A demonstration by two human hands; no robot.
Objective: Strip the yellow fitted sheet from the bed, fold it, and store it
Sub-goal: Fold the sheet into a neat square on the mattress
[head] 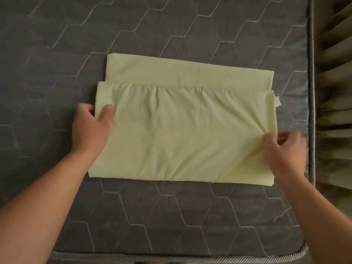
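Note:
The yellow fitted sheet (182, 130) lies folded into a flat rectangle on the bare grey quilted mattress (57, 54). A lower layer sticks out along its far side, and a small white label (334, 102) shows at its right edge. My left hand (91, 128) grips the sheet's left edge, thumb on top and fingers curled under. My right hand (285, 149) pinches the fabric at the right edge, puckering it; this hand is slightly blurred.
The mattress's corded right edge (312, 92) runs close beside the sheet, and its near edge (171, 259) lies just below my forearms. Beige pleated curtains (337, 92) hang beyond the right edge. Bare mattress surrounds the sheet on the left and far sides.

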